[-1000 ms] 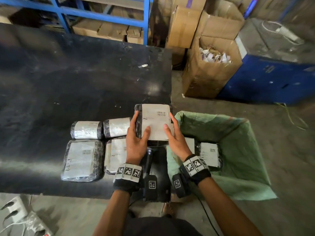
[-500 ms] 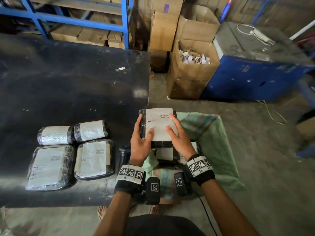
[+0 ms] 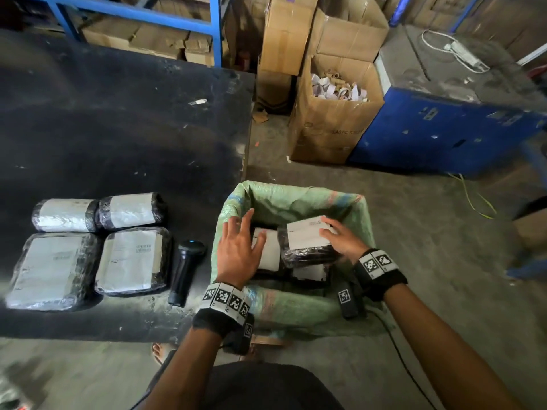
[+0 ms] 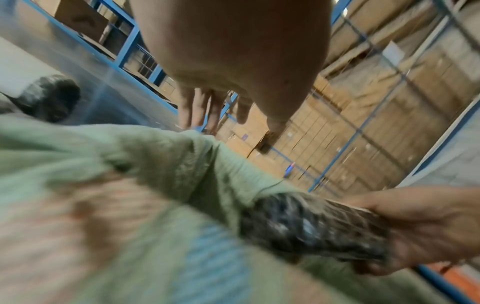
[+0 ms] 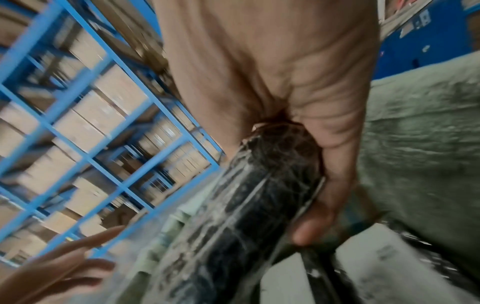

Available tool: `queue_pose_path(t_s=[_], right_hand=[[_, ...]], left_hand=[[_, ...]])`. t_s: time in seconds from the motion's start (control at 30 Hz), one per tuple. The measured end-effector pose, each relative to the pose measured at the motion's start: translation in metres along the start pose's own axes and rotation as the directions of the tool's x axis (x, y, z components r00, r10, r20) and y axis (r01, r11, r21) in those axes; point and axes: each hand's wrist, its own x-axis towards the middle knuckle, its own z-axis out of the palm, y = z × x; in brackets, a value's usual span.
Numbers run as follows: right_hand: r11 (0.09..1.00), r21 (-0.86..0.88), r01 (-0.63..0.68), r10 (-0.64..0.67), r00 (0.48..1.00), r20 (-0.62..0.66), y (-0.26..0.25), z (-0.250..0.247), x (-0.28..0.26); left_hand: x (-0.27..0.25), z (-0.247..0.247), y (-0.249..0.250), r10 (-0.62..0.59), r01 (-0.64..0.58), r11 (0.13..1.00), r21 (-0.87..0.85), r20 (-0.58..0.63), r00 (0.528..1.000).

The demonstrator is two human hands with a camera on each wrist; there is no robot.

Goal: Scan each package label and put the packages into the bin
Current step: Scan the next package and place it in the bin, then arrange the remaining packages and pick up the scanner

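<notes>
A black-wrapped package point(image 3: 307, 241) with a white label hangs tilted inside the green-lined bin point(image 3: 296, 196), just above other labelled packages point(image 3: 268, 255). My right hand point(image 3: 333, 233) grips its right edge, thumb on the label. In the right wrist view the same package point(image 5: 259, 185) runs down from the palm. My left hand point(image 3: 242, 235) hovers open over the bin's left side, with its fingers point(image 4: 205, 107) spread and holding nothing. Several wrapped packages point(image 3: 133, 261) lie on the black table point(image 3: 118, 128), and the black scanner point(image 3: 186, 270) lies beside them.
The bin stands on the floor against the table's right edge. Open cardboard boxes point(image 3: 334, 113) and a blue machine point(image 3: 444, 128) stand beyond it. Blue shelving point(image 3: 216, 28) with cartons runs behind the table. A yellow cable point(image 3: 473, 199) lies on the floor.
The package went from above the table's right edge, held in both hands, rightward and down into the bin. My left hand has let go and opened. The right hand still grips it.
</notes>
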Motion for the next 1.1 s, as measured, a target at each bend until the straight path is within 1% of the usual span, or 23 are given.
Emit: queue_pose_path(t_s=[0.03,0.1,0.23,0.3,0.37,0.43,0.6,0.73,0.77,0.87,0.97,1.07,1.1], right_hand=[[0.996,-0.085,-0.038,0.039,0.999,0.016,0.006,-0.004,0.01],[0.975,-0.197,-0.099,0.108,0.993,0.037,0.017,-0.006,0.029],[0.954,-0.25,-0.166,0.174,0.985,0.008,0.041,0.002,0.064],[0.944,-0.265,-0.198,0.205,0.979,0.001,0.053,0.007,0.078],[0.944,-0.245,-0.219,0.224,0.975,-0.007,0.065,0.01,0.089],[0.96,-0.178,-0.215,0.218,0.976,-0.004,0.077,0.014,0.095],[0.989,-0.02,-0.147,0.147,0.989,-0.034,0.1,0.029,0.104],[0.992,0.027,-0.124,0.126,0.988,-0.091,0.12,0.057,0.106],[0.989,0.012,-0.147,0.148,0.985,-0.092,0.123,0.063,0.106],[0.952,-0.144,-0.27,0.262,0.962,-0.073,0.138,0.072,0.111],[0.933,-0.211,-0.292,0.277,0.956,-0.1,0.155,0.082,0.12],[0.89,-0.283,-0.358,0.332,0.933,-0.135,0.16,0.085,0.123],[0.886,-0.292,-0.36,0.333,0.933,-0.138,0.161,0.085,0.125]], left_hand=[[0.0,0.004,-0.008,0.017,-0.016,0.998,0.06,-0.014,1.0],[-0.003,0.013,-0.025,0.019,-0.022,0.992,0.126,0.027,0.999],[-0.014,0.034,-0.043,0.087,-0.106,0.976,0.192,0.105,0.991],[-0.017,0.037,-0.045,0.086,-0.105,0.977,0.185,0.107,0.99],[-0.016,0.035,-0.044,0.074,-0.091,0.981,0.173,0.102,0.992],[-0.015,0.034,-0.045,0.089,-0.108,0.977,0.182,0.108,0.99],[-0.014,0.034,-0.047,0.121,-0.137,0.981,0.139,0.119,0.985],[-0.013,0.036,-0.046,0.076,-0.096,0.986,0.14,0.139,0.987],[-0.013,0.036,-0.047,0.069,-0.09,0.985,0.144,0.144,0.987],[-0.012,0.037,-0.05,0.076,-0.097,0.986,0.136,0.156,0.985],[-0.013,0.038,-0.05,0.065,-0.083,0.99,0.117,0.15,0.987],[-0.012,0.038,-0.049,0.054,-0.067,0.994,0.089,0.137,0.989],[-0.012,0.038,-0.049,0.053,-0.065,0.994,0.088,0.135,0.989]])
